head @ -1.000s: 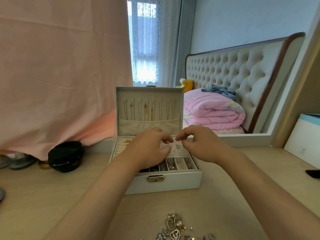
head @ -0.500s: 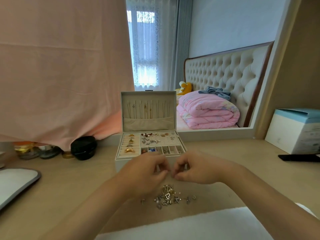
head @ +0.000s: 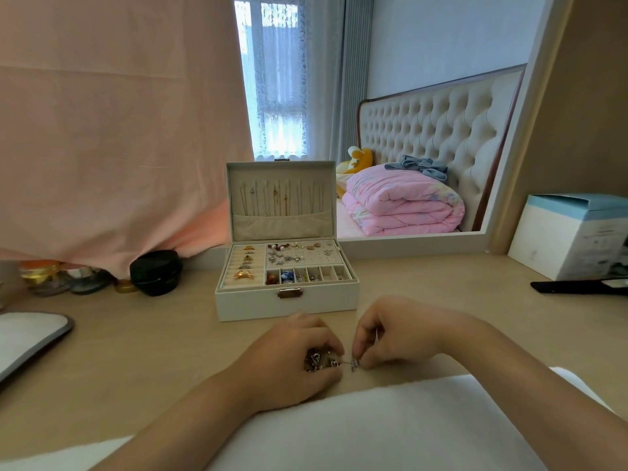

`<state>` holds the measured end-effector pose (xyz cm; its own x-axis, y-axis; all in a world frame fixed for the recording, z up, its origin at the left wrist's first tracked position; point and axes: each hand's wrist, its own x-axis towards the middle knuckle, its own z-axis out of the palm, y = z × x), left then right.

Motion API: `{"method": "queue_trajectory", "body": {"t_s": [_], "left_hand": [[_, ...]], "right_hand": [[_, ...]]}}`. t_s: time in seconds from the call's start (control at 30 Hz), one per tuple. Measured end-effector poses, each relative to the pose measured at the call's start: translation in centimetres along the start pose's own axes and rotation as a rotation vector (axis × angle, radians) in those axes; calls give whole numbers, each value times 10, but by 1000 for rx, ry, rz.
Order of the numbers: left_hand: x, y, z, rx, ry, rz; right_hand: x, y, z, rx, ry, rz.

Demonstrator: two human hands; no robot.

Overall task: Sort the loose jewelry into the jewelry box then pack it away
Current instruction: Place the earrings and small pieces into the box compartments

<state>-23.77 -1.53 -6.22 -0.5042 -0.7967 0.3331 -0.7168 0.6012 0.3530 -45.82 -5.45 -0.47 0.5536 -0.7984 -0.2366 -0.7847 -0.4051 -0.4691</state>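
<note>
Partway through: jewelry box [head: 287,300] open on desk [head: 153,334], lid upright; ring rolls, stud panel and several front compartments already loaded. Loose pile [head: 317,360] on desk just before box, not yet sorted. Left hand [head: 289,362] curled round pile; right hand [head: 397,331] pinching small silver piece [head: 355,364] beside it. Closing and stowing not yet done

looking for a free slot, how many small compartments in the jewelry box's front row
6 compartments, side by side along the jewelry box front, from the ring rolls to its right wall; none hidden.
</note>
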Motion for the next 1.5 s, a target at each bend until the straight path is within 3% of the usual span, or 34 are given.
{"method": "queue_trajectory", "body": {"t_s": [0.27, 0.6, 0.8, 1.07, 1.5], "left_hand": [[-4, -5, -4, -111, 221, -74], [-2, -9, -8, -242, 446, -137], [-2, -10, -11, -214, 460, -180], [-2, -17, -9, -237, 468, -294], [-5, -13, -7, -286, 422, -276]], "right_hand": [[15, -3, 15, 415, 310, -56], [22, -33, 31, 708, 292, -122], [22, -25, 23, 547, 269, -123], [13, -20, 12, 120, 31, -96], [11, -24, 20, 31, 106, -112]]}}
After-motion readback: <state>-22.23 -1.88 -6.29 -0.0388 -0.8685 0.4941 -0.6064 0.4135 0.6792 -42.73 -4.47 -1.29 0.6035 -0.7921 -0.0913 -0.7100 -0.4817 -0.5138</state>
